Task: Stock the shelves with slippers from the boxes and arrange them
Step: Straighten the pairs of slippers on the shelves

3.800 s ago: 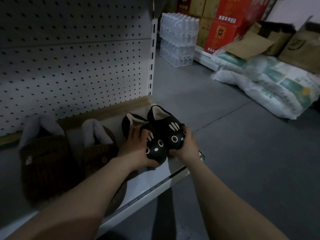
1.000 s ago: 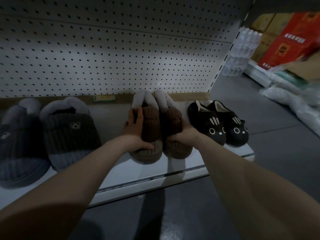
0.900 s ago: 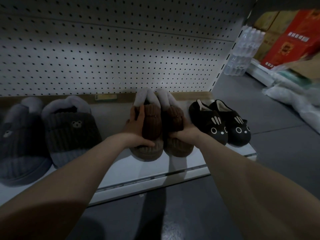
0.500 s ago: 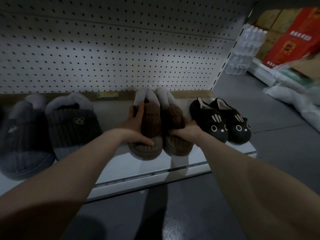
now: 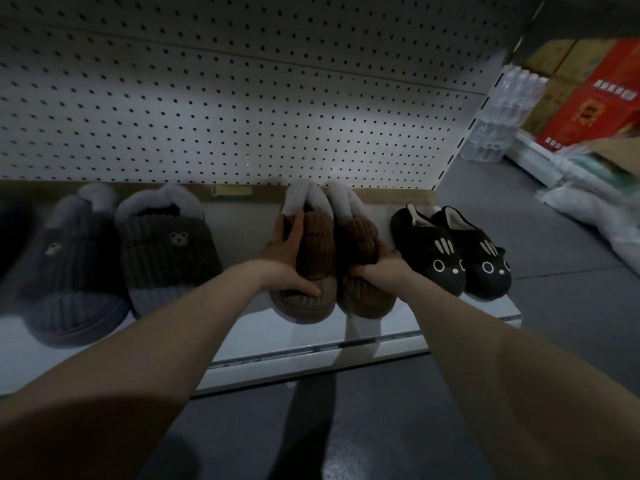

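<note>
We've got our left hand gripping the left brown slipper, right hand clamped on its twin, both on the shelf.

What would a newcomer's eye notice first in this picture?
The left hand and right hand grip a pair of brown slippers in the middle of the white shelf. Right of them stands a black pair with cat faces; left of them, a grey pair with bear badges.

brown ribbed slippers w/ grey fleece cuffs, side by side, mid shelf
</note>
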A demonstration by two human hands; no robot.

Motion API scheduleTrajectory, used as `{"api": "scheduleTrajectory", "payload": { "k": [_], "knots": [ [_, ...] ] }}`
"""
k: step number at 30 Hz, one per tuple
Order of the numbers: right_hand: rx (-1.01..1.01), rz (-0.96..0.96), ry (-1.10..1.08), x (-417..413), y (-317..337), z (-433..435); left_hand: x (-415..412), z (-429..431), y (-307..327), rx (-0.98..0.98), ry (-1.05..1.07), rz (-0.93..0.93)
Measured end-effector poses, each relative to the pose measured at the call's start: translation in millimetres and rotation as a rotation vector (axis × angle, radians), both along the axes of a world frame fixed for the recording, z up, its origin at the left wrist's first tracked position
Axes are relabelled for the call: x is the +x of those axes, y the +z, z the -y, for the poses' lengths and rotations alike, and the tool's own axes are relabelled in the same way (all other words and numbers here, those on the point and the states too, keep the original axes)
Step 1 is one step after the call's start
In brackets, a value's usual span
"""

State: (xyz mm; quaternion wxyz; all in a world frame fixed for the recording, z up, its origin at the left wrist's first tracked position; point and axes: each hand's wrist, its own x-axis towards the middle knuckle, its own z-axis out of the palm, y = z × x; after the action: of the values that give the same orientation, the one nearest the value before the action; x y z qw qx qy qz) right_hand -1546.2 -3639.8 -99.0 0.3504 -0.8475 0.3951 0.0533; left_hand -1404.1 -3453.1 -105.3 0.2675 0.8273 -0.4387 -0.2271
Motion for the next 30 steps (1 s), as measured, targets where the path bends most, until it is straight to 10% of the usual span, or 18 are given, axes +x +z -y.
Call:
{"api": "scheduleTrajectory", "payload": {
  "k": [14,30],
  "knots": [
    [-0.36,0.411,0.16,68.2,59.1,-75.6,36.6,-43.6,52.6,0.024,0.014,0.508],
    [-0.121,0.323,0.582,154.9,53.1,-222.9,107.3,-256.5,26.9,0.21,0.579,0.143]
  ]
}}
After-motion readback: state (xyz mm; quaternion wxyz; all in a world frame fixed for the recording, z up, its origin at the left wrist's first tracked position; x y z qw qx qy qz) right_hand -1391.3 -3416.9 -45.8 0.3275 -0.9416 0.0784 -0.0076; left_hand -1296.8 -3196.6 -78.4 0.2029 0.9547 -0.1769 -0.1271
